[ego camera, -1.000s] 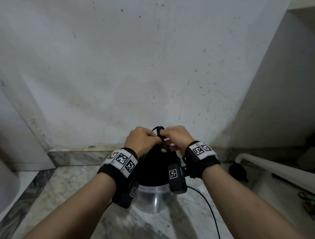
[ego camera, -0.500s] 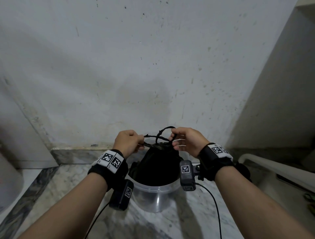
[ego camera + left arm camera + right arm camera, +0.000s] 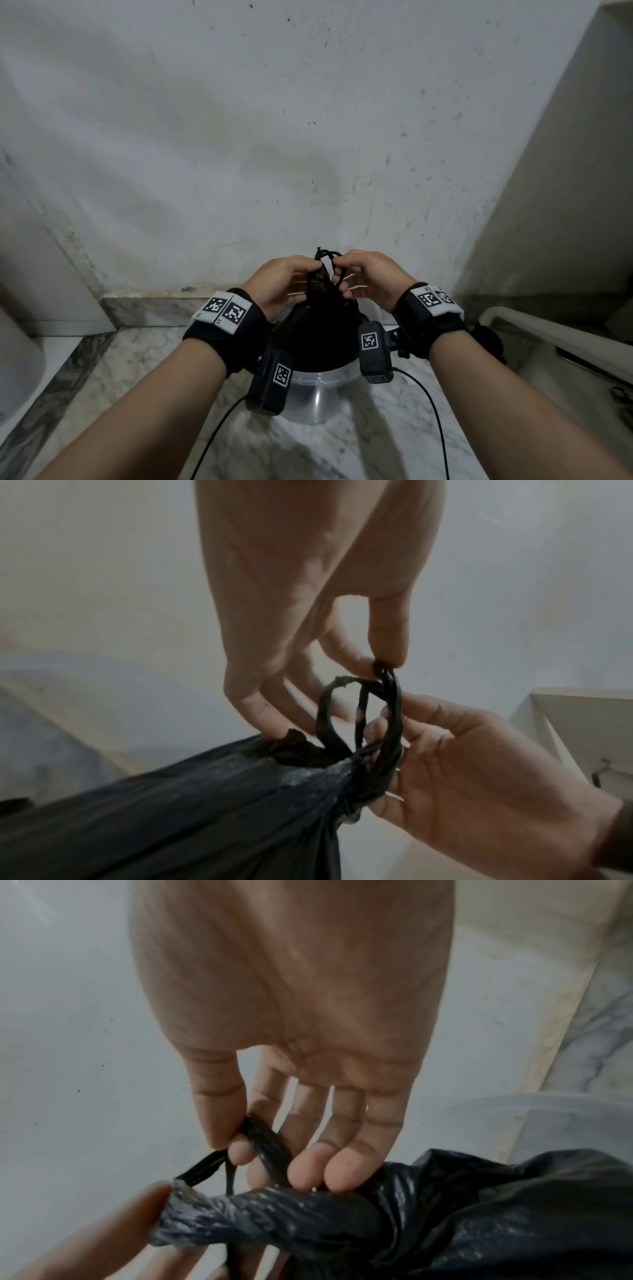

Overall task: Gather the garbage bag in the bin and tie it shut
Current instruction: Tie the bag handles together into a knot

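Both hands are working together: our left hand (image 3: 279, 281) is pinching the thin drawstring loops (image 3: 359, 712) while our right hand (image 3: 368, 275) is hooking them just above the gathered neck of the soft, slippery garbage bag (image 3: 318, 335) sitting in the bin (image 3: 315, 401) below our wrists.

Stained white wall (image 3: 239, 120) above marble floor (image 3: 137, 359)

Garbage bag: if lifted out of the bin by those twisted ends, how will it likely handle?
Probably floppy: the garbage bag is thin creased film bunched into a twisted neck. Likely slippery, since it looks glossy. The thin strands pinched by the left hand and right hand may stretch or cut into fingers.
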Action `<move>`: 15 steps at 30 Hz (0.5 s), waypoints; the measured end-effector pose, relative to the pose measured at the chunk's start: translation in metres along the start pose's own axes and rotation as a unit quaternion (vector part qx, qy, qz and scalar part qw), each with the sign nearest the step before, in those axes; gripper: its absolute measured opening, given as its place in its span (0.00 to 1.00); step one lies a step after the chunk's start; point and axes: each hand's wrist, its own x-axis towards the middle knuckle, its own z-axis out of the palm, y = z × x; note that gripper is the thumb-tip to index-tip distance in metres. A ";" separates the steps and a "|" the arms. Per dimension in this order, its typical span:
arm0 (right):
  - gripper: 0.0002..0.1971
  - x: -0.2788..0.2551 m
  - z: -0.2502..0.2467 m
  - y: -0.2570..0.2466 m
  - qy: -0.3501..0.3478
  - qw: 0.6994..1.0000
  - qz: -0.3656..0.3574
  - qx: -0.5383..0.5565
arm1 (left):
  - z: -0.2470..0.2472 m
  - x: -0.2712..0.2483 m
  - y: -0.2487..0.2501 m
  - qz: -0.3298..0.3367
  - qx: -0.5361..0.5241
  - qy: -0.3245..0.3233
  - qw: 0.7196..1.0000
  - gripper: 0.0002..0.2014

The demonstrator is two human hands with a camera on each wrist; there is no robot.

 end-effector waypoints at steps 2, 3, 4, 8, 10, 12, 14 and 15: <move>0.09 0.001 -0.003 0.002 0.002 1.000 0.010 0.012 | 0.002 -0.002 0.001 0.014 -0.020 0.007 1.000 0.03; 0.09 0.001 -0.004 0.003 0.002 1.000 0.015 0.018 | 0.002 -0.001 0.002 0.025 -0.034 0.019 0.999 0.03; 0.09 0.000 -0.004 0.004 0.001 1.000 0.019 0.022 | 0.003 -0.001 0.004 0.035 -0.039 0.034 0.998 0.01; 0.10 0.001 -0.002 0.006 0.004 0.999 0.027 0.030 | 0.004 0.005 0.001 0.106 0.141 0.125 0.976 0.06; 0.10 0.003 -0.002 0.007 0.008 0.999 0.025 0.026 | 0.005 0.009 -0.005 0.119 0.234 0.149 0.953 0.05; 0.11 0.005 -0.001 0.008 0.005 0.999 0.023 0.026 | 0.007 0.010 -0.010 0.073 0.246 0.134 0.957 0.02; 0.11 0.007 0.000 0.009 0.002 0.999 0.021 0.026 | 0.010 0.009 -0.011 0.002 0.172 0.085 0.981 0.05; 0.11 0.008 0.000 0.008 0.002 0.999 0.020 0.028 | 0.012 0.007 -0.009 -0.032 0.119 0.057 0.991 0.06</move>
